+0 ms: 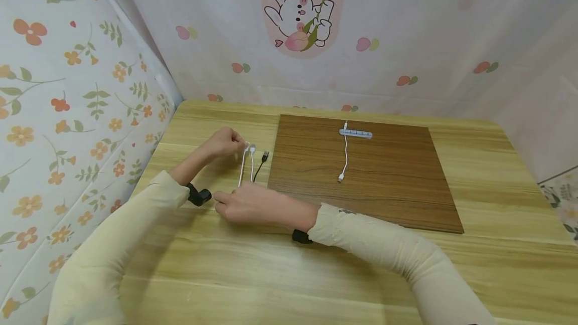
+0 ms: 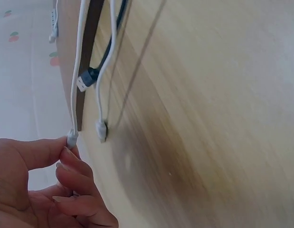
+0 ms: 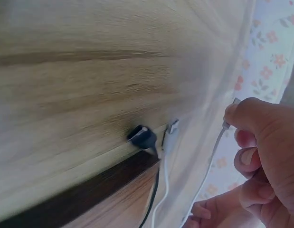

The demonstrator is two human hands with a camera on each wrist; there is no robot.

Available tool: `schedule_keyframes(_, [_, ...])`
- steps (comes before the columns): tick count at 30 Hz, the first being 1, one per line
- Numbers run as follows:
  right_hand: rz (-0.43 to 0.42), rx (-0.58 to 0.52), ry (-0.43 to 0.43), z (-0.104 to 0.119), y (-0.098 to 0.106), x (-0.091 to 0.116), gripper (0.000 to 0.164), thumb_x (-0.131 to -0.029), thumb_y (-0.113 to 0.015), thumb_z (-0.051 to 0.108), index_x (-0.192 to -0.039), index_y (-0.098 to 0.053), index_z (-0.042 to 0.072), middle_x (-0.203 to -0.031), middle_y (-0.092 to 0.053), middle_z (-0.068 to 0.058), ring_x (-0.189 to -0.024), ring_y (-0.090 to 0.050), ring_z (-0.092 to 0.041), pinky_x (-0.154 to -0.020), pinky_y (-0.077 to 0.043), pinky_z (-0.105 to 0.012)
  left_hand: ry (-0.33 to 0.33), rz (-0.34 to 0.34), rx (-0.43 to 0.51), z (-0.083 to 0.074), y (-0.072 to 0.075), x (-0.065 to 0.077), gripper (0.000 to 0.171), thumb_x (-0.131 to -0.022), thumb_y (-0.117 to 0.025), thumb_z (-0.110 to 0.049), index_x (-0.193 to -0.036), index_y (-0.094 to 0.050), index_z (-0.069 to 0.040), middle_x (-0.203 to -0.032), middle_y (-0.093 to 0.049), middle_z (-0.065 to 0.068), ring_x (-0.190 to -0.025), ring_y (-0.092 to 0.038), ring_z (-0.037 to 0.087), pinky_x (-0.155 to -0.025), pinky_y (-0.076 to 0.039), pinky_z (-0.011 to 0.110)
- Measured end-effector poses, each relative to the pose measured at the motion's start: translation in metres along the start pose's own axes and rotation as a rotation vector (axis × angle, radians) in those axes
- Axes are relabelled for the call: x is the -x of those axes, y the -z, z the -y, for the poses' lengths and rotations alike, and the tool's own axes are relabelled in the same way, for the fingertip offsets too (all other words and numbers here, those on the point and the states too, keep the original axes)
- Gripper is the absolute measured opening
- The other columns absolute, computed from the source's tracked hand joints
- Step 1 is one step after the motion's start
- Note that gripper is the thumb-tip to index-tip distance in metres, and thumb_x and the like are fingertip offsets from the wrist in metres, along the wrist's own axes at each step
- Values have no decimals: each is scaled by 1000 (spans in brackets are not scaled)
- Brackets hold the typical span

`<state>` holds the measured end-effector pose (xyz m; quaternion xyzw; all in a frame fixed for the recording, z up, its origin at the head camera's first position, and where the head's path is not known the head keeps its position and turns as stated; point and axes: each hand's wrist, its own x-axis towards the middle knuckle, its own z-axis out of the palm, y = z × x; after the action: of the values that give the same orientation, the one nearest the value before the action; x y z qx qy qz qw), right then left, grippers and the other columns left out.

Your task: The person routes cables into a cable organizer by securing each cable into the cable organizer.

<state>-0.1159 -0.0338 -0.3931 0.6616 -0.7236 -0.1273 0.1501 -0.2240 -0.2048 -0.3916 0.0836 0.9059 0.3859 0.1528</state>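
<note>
A white cable [image 1: 242, 167] is stretched between my two hands, raised off the table. My left hand [image 1: 226, 142] pinches its far end between thumb and fingertips; the white connector [image 2: 72, 138] peeks out of that grip in the left wrist view. At the near end, my right hand [image 1: 248, 203] pinches the other plug [image 3: 236, 101] between thumb and forefinger. Just right of it lie a second white cable [image 1: 252, 164] and a black cable [image 1: 258, 170] with a USB plug [image 2: 82, 82]. In the head view my right hand covers their near ends.
A dark brown board [image 1: 307, 164] lies on the light wooden table [image 1: 271, 275], right of the loose cables. On it sits a blue cable-clip strip [image 1: 358, 134], with another white cable [image 1: 346, 154] running from its left end. Patterned curtains [image 1: 217, 29] hang behind and at left.
</note>
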Motion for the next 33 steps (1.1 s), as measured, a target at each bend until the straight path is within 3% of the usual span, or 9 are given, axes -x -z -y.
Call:
schedule_keyframes(7, [5,-89,-14,-7,1,17,21,-106,-45,7,-95,-62,13,-89,-45,2,-51,-32,-6,-46,-36,-21,-3,-5,-1,-8,-3,-3,25,-101,-62,-15,-97,-72,8,-96,-66,16,-68,-45,17,-62,-37,30])
schedule_keyframes(13, [-2,-136,-29,-12,0,25,20,-108,-44,10,-92,-57,12,-86,-40,2,-52,-27,-5,-44,-31,-20,-8,12,17,-14,-5,-8,25,-101,-62,-17,-97,-72,6,-86,-58,10,-59,-36,13,-57,-32,29])
schedule_keyframes(21, [12,-147,-28,-21,-3,38,15,-105,-47,8,-95,-58,10,-87,-42,1,-51,-29,-4,-44,-35,-20,-27,12,44,-23,-9,-16,26,-101,-62,-18,-94,-71,5,-79,-52,6,-58,-33,13,-58,-31,29])
schedule_keyframes(27, [-13,-194,-38,-27,-4,51,10,-103,-54,10,-93,-58,11,-86,-42,1,-49,-30,-5,-43,-35,-20,-14,16,81,-30,-17,-22,27,-102,-62,-20,-97,-70,6,-93,-59,10,-64,-38,14,-60,-34,30])
schedule_keyframes(31, [-61,-153,-40,-28,-8,61,12,-101,-52,6,-91,-58,10,-88,-44,-1,-48,-30,-6,-42,-35,-22,-14,25,81,-36,-24,-28,26,-102,-62,-19,-99,-70,5,-106,-62,13,-66,-42,14,-64,-37,30])
schedule_keyframes(33, [-79,-127,-37,-28,-9,67,13,-102,-51,6,-90,-57,9,-89,-46,-2,-47,-30,-6,-41,-35,-23,-27,24,82,-39,-29,-31,26,-101,-62,-18,-96,-70,6,-96,-63,9,-61,-40,12,-60,-36,28])
